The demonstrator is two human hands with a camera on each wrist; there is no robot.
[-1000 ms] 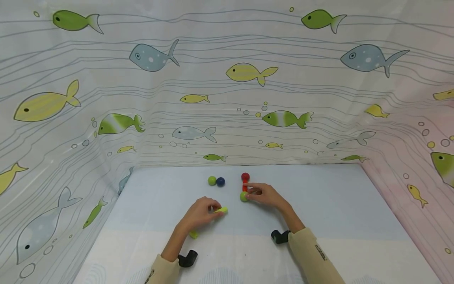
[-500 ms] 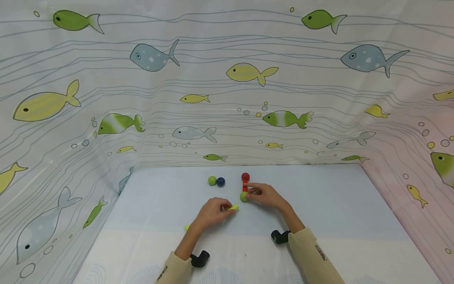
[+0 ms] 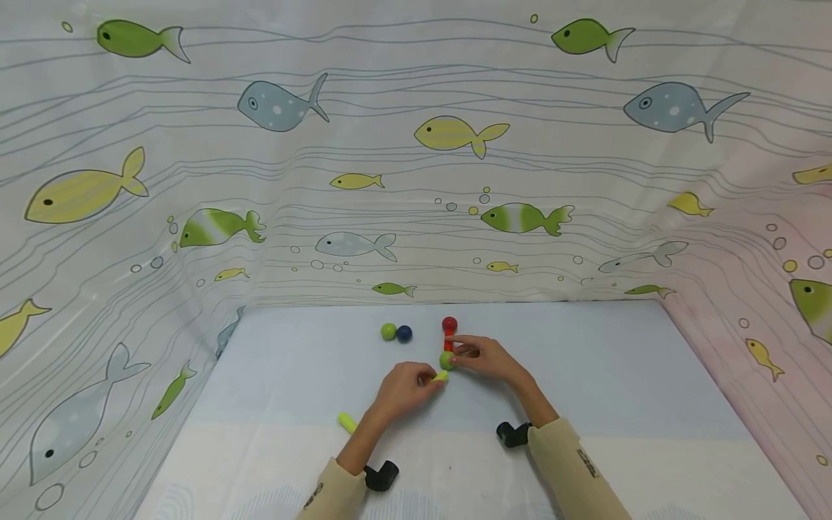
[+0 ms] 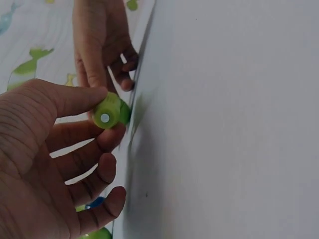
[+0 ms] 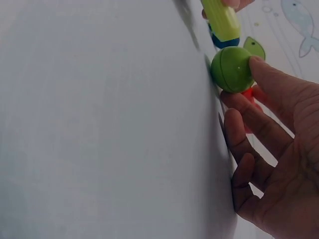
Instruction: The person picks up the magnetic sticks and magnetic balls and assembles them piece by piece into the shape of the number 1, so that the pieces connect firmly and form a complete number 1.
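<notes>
My left hand [image 3: 404, 388] pinches a short yellow-green toy rod [image 3: 441, 376] between thumb and fingers. In the left wrist view, a small pale disc shows in the end of the rod [image 4: 105, 112]. My right hand [image 3: 489, 358] holds a green ball [image 3: 446, 360] with thumb and fingertips on the tabletop. Beyond that ball, a red rod [image 3: 448, 342] runs to a red ball [image 3: 450, 324], in one line. In the right wrist view, the yellow-green rod [image 5: 222, 20] ends close to the green ball [image 5: 232, 69]; I cannot tell whether they touch.
Another green ball [image 3: 388, 331] and a dark blue ball [image 3: 404, 333] sit side by side towards the back. A second yellow-green rod [image 3: 347, 422] lies beside my left forearm, partly hidden by it. A fish-patterned curtain [image 3: 416, 217] encloses the table's back and sides.
My left hand has moved right with the yellow-green rod, up close to the green ball. More of the second rod shows from behind the forearm. My right hand has stayed in place.
</notes>
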